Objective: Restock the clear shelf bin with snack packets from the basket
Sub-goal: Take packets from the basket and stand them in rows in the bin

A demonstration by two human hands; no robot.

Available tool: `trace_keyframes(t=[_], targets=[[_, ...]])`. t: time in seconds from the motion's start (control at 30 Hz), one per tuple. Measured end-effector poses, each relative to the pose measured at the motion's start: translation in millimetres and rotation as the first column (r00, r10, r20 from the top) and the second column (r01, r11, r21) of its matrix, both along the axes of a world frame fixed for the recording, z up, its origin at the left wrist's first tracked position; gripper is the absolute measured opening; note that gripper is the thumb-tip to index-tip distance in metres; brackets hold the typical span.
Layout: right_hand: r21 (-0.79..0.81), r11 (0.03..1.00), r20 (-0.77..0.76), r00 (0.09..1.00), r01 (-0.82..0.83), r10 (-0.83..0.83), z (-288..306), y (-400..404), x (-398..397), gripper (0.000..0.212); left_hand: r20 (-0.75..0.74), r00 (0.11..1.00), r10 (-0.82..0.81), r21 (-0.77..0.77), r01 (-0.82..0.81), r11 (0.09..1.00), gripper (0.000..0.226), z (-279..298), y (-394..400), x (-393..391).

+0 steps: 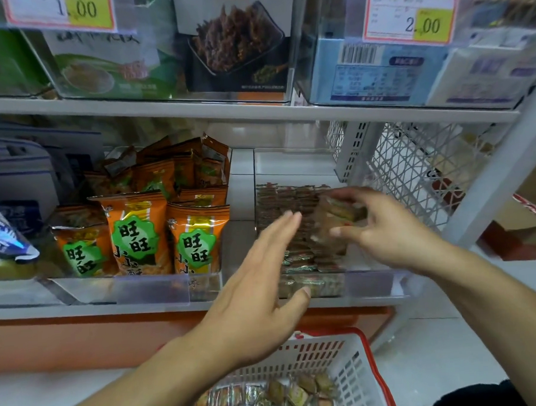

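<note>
1. Packets (300,198) are seen stacked in rows inside the clear bin (371,278), which stands on the lower shelf (90,310), right of centre.
2. One blurred packet (338,218) is pinched by the right hand (384,231) between thumb and curled fingers (346,194), above the bin's right side.
3. No object is held by the left hand (258,301); its fingers are kept straight and close together, pointing far into the bin, with the thumb spread out over the bin's near wall.
4. More small packets (269,396) are seen lying loose in the white basket (354,374) with a red rim, near the person and below the shelf.
5. Orange bags (139,230) are stood upright in a second bin just left of the clear bin.
6. Price tags reading 1.00 (58,12) and 2.00 (412,11) are fixed to the bins on the upper shelf.
</note>
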State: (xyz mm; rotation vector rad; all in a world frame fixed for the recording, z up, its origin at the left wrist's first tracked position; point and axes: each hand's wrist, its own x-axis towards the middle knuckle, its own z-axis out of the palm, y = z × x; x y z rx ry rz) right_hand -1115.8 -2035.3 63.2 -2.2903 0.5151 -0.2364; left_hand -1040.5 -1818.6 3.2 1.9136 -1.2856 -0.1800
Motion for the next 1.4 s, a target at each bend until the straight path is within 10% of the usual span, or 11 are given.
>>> trace_keyframes(t=[0.07,0.2,0.43,0.57,0.73,0.83,1.23,1.4], targets=[[-0.358,0.932,-0.135,0.985,0.051,-0.105,-4,-24,0,0.059,0.089,0.995,-0.039,0.157,0.024,0.987,0.087,-8,-2,0],[-0.463,0.886,-0.373,0.908,-0.005,-0.19,-26,-47,6,0.052,0.194,0.976,-0.101,0.326,0.033,0.945,0.088,-22,-4,1],[-0.262,0.965,-0.505,0.854,-0.01,-0.129,-58,-44,26,0.055,0.291,0.949,-0.118,0.343,0.012,0.939,0.087,-30,-7,-1],[-0.208,0.975,-0.538,0.824,0.075,-0.178,-57,-40,33,0.101,0.327,0.936,-0.131,0.371,0.0,0.929,0.087,-33,-9,-4],[-0.125,0.99,-0.574,0.81,0.062,-0.123,-49,-41,33,0.079,0.342,0.93,-0.138,0.381,-0.003,0.924,0.091,-35,-10,-3],[0.069,0.968,-0.556,0.815,0.243,-0.165,-42,-46,36,0.017,0.331,0.932,-0.146,0.381,0.01,0.925,0.092,-35,-9,-2],[0.258,0.877,-0.438,0.858,0.406,-0.268,-47,-48,47,0.02,0.334,0.931,-0.146,0.38,0.008,0.925,0.088,-37,-9,-4],[-0.182,0.961,-0.237,0.939,0.209,-0.25,-45,-32,48,0.032,0.335,0.938,-0.085,0.237,0.003,0.971,0.076,-29,-4,-7]])
